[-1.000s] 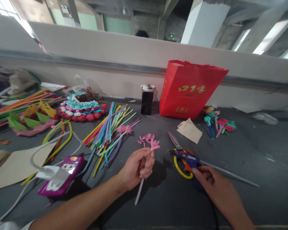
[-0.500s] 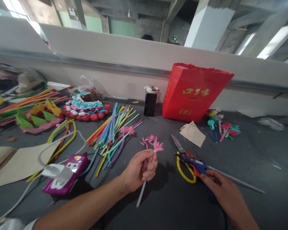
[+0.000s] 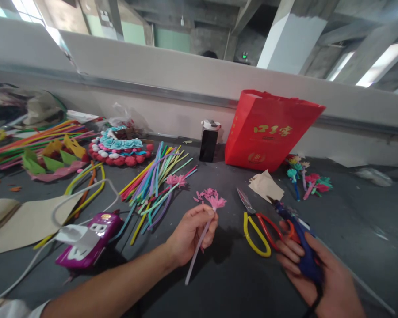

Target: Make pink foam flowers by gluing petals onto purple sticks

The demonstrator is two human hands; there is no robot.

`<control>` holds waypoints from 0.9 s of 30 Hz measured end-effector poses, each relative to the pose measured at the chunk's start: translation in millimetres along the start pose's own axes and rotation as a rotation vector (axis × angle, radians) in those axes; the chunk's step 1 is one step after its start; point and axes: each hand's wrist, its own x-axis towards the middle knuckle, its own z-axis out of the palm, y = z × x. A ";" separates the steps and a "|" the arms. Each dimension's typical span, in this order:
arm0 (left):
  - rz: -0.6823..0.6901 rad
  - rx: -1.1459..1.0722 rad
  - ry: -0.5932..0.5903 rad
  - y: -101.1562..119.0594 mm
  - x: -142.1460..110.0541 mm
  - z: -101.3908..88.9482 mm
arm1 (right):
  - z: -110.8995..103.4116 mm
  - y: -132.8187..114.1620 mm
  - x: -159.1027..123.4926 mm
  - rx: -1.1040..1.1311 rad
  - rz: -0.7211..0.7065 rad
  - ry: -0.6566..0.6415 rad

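My left hand (image 3: 190, 235) is closed around a thin pale stem with a pink fringed flower (image 3: 215, 202) at its top, held just above the dark table (image 3: 245, 282). My right hand (image 3: 318, 276) grips a blue glue gun (image 3: 300, 240), lifted off the table with its nozzle pointing up and left. Between the hands lie scissors (image 3: 257, 225) with yellow and red handles. Small pink paper scraps (image 3: 204, 194) lie just behind the flower.
A fan of coloured stems (image 3: 152, 183) lies left of centre. A purple power strip (image 3: 86, 240) with white cable sits front left. A red bag (image 3: 268, 130), a black bottle (image 3: 208, 141), finished flowers (image 3: 307, 179), brown paper (image 3: 265, 185) and a round flower arrangement (image 3: 117, 150) stand behind.
My right hand has closed on the glue gun and lifted it off the scissors, drawing it right and towards me. The left hand still holds the flower stem in about the same place.
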 end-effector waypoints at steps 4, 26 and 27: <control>-0.002 0.007 0.034 -2.2 1.5 -3.4 | 14.2 3.3 -8.7 -0.111 -0.128 0.109; -0.111 0.010 0.064 -4.6 2.8 -4.5 | 26.9 48.1 -21.0 -1.330 -0.771 -0.023; -0.113 0.011 0.065 -4.8 2.9 -4.8 | 29.5 51.0 -22.2 -1.320 -0.770 -0.002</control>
